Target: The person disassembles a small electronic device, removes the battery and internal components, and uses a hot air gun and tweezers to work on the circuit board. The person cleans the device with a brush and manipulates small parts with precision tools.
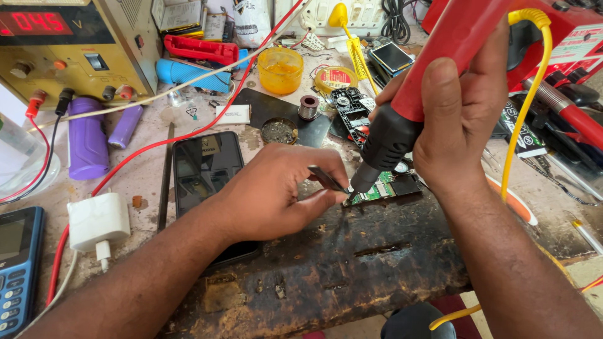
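My left hand pinches dark metal tweezers, their tip touching the edge of a small green circuit board. The board lies on a scorched, blackened wooden block. My right hand grips a red hot-air tool with a black nozzle, pointed down at the board right beside the tweezers' tip. A yellow cable runs from the tool past my right wrist.
A dark smartphone lies left of my hand, partly under my forearm. A power supply with a red display stands at the back left. Also here: a white charger, purple cylinders, an orange flux pot and a red station.
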